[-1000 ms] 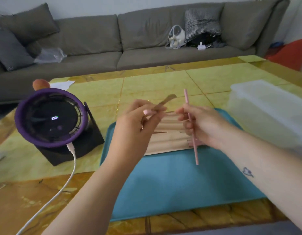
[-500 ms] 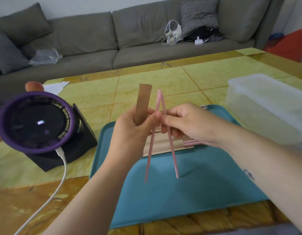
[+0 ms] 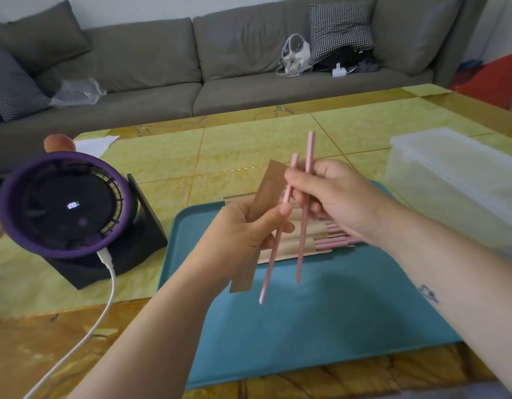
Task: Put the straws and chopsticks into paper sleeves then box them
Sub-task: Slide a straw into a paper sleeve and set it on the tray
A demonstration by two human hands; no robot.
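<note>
Above a teal tray on a yellow stone-patterned table, a person's two bare hands meet over the work. The left hand grips a brown paper sleeve, thumb pressed on its face, so that the strip stands tilted with its top toward the right hand and its lower end poking out beneath the palm. The right hand, knuckles up and wrist angled in from the right, pinches a pair of pink chopsticks near their upper ends. Both sticks point down toward the tray, tips apart and clear of its surface. The left stick crosses the sleeve's upper edge and runs just beside the left thumb; neither stick is inside the sleeve.

Behind the hands, at the tray's far end, a stack of filled paper sleeves lies flat in rows, pink ends showing at the right. A translucent plastic box sits on the table just right of the tray; its contents cannot be made out. A purple desk fan with a white cable stands to the left, near a grey sofa.
</note>
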